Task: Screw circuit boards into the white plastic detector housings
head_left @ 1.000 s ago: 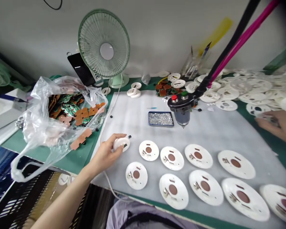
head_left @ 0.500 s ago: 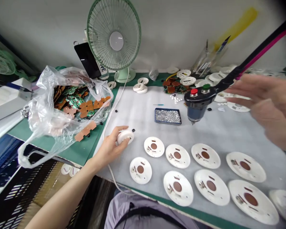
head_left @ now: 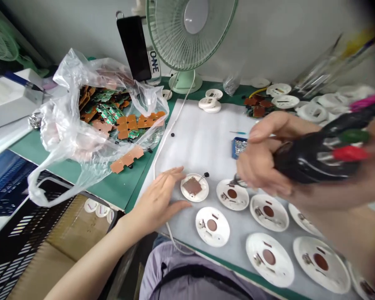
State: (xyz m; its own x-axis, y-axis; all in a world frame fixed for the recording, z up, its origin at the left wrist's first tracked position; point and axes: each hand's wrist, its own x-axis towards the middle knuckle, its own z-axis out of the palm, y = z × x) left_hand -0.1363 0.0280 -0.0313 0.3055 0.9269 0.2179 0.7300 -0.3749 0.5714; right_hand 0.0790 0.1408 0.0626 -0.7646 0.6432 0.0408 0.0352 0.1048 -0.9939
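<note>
A white disc (head_left: 194,187) carrying a brown board lies at the near left of the mat (head_left: 203,133), first in a row of discs. The left hand (head_left: 162,196) rests flat just beside it, palm down, fingers straight and slightly spread, holding nothing. The right hand (head_left: 262,164) wraps around a black screwdriver (head_left: 312,156), which is held nearly level with its tip over the next disc (head_left: 232,194). A screw tray (head_left: 237,146) sits just behind.
</note>
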